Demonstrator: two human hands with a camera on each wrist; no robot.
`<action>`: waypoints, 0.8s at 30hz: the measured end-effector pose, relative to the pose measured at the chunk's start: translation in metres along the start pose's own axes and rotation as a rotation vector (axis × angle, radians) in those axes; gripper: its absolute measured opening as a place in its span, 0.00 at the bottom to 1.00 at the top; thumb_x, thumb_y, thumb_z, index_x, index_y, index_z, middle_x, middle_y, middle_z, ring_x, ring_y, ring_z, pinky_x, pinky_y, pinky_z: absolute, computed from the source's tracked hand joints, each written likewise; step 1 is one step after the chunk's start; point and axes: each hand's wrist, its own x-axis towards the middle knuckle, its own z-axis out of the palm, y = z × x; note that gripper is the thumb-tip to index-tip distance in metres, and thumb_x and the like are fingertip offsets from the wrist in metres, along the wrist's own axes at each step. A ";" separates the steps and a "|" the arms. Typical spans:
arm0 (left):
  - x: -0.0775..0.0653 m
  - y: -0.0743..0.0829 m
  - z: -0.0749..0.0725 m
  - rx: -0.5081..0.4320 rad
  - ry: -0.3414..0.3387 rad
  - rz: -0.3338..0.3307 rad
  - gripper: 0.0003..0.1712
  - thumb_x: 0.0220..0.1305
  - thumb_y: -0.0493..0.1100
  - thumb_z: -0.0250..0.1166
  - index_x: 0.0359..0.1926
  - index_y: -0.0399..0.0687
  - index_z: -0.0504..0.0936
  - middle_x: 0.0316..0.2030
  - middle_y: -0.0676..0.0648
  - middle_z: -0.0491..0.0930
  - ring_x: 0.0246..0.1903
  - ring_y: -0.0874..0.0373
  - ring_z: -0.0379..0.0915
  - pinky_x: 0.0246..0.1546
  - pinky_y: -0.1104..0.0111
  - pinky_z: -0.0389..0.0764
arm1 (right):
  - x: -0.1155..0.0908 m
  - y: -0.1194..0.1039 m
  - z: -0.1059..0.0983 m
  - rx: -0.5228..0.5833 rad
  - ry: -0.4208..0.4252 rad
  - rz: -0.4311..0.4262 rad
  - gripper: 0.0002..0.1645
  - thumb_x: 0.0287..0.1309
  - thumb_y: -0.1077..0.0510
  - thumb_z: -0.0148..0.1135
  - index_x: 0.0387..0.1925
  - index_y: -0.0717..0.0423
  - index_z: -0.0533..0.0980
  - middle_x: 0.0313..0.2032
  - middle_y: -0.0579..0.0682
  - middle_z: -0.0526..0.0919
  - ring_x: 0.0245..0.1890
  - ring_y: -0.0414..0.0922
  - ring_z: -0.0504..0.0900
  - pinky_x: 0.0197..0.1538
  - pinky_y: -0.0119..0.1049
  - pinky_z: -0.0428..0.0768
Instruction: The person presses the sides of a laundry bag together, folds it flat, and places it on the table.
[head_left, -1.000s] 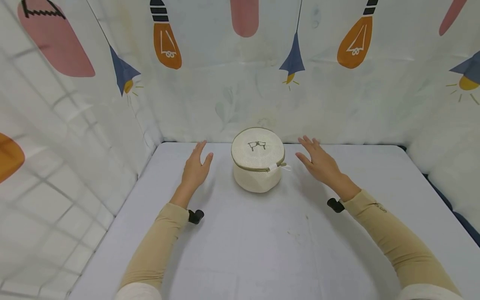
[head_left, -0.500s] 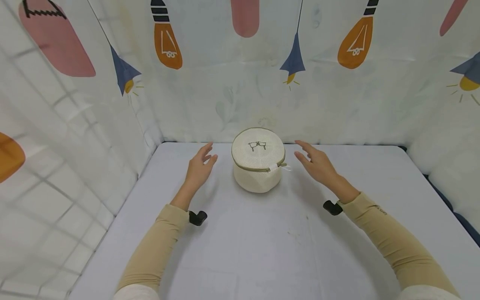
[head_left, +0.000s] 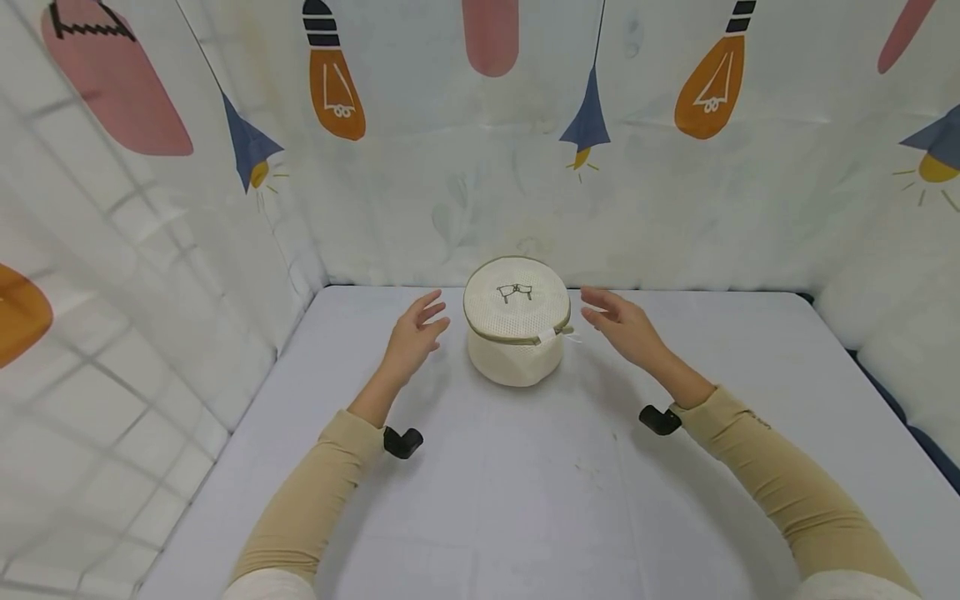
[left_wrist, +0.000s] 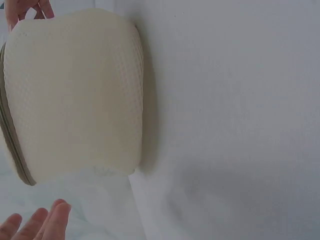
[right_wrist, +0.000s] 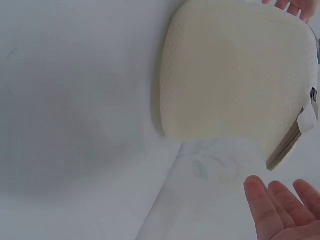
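A round cream mesh laundry bag [head_left: 516, 358] stands upright near the back of the table, its zipped lid [head_left: 517, 304] facing up with a small dark line drawing on it. To its left is my left hand [head_left: 412, 337], fingers slightly bent and apart from the bag. On the other side my right hand [head_left: 622, 329] hovers close to the lid's edge, holding nothing. The zip pull and a white tag [head_left: 546, 335] sit at the bag's front right. Both wrist views show the bag's side wall [left_wrist: 80, 95] with fingertips [right_wrist: 265, 205] short of it.
A white cloth covers the table [head_left: 495, 500]. Behind it hangs a pale curtain [head_left: 450, 192] printed with lamps and bulbs, and another stretch closes off the left side. A black wrist camera [head_left: 402, 442] sticks out from the left sleeve.
Both hands have moved inward towards the bag from either side, and their fingers have bent a little more. The bag has stayed in place.
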 end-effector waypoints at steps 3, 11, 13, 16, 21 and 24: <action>-0.001 0.002 0.004 -0.061 -0.023 -0.022 0.34 0.76 0.41 0.59 0.79 0.50 0.61 0.72 0.39 0.68 0.65 0.41 0.71 0.59 0.45 0.77 | 0.002 0.000 0.002 0.081 -0.027 0.012 0.31 0.78 0.55 0.54 0.73 0.67 0.63 0.70 0.66 0.69 0.62 0.63 0.77 0.62 0.51 0.78; -0.001 0.006 0.013 -0.186 -0.052 -0.079 0.35 0.76 0.37 0.57 0.79 0.46 0.59 0.70 0.35 0.69 0.62 0.39 0.74 0.59 0.49 0.78 | 0.007 -0.001 0.009 0.238 -0.053 0.111 0.31 0.77 0.57 0.54 0.73 0.68 0.63 0.67 0.68 0.72 0.60 0.62 0.78 0.59 0.42 0.81; -0.001 0.007 0.016 -0.205 -0.054 -0.095 0.34 0.76 0.37 0.57 0.79 0.46 0.58 0.69 0.36 0.70 0.61 0.39 0.75 0.59 0.50 0.79 | 0.008 -0.002 0.010 0.255 -0.049 0.140 0.32 0.77 0.56 0.55 0.73 0.68 0.63 0.65 0.68 0.73 0.58 0.59 0.80 0.59 0.42 0.81; -0.001 0.008 0.019 -0.237 -0.051 -0.124 0.34 0.77 0.38 0.56 0.79 0.45 0.58 0.69 0.36 0.70 0.61 0.38 0.75 0.59 0.51 0.79 | 0.010 -0.003 0.014 0.299 -0.039 0.192 0.32 0.76 0.56 0.56 0.74 0.66 0.64 0.62 0.66 0.75 0.51 0.49 0.83 0.56 0.37 0.82; 0.002 0.011 0.025 -0.287 -0.026 -0.177 0.35 0.76 0.40 0.59 0.79 0.48 0.59 0.68 0.38 0.71 0.58 0.43 0.78 0.55 0.58 0.82 | 0.012 -0.004 0.024 0.429 0.002 0.255 0.31 0.76 0.58 0.57 0.74 0.65 0.63 0.54 0.57 0.76 0.40 0.38 0.82 0.50 0.32 0.84; 0.003 0.013 0.027 -0.313 -0.009 -0.196 0.35 0.76 0.40 0.59 0.79 0.49 0.60 0.67 0.39 0.71 0.56 0.46 0.79 0.51 0.63 0.84 | 0.013 -0.004 0.028 0.485 0.030 0.265 0.31 0.76 0.59 0.56 0.74 0.66 0.62 0.53 0.55 0.75 0.38 0.38 0.82 0.48 0.31 0.84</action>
